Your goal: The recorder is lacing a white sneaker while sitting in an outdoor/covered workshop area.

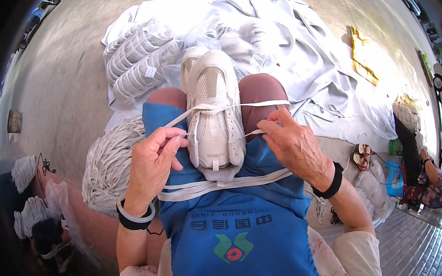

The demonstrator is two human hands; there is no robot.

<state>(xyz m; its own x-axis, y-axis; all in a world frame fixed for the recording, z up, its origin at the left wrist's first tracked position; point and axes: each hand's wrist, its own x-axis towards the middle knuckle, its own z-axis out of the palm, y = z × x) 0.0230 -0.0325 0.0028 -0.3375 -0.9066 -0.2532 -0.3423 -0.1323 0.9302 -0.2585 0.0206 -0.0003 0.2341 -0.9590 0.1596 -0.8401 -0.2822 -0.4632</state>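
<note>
An off-white mesh sneaker upper [213, 111] rests between my knees, its heel end toward me, with another pale shoe piece partly hidden beside it. A flat white shoelace [223, 106] crosses over its lacing area and runs out to both sides. My left hand [158, 151], left of the shoe, pinches a lace end between thumb and fingertips. On the other side my right hand [290, 143] has its fingers closed on the lace near my right knee. More white laces [222, 188] lie across the blue apron [234, 227] on my lap.
Stacked pale shoe uppers [141, 61] in clear plastic sit on a large grey-white sheet [311, 51] ahead. A bundle of white laces [112, 166] is by my left leg. A yellow cloth [364, 56] lies far right. Another person [432, 186] sits at the right beside a blue stool [394, 178].
</note>
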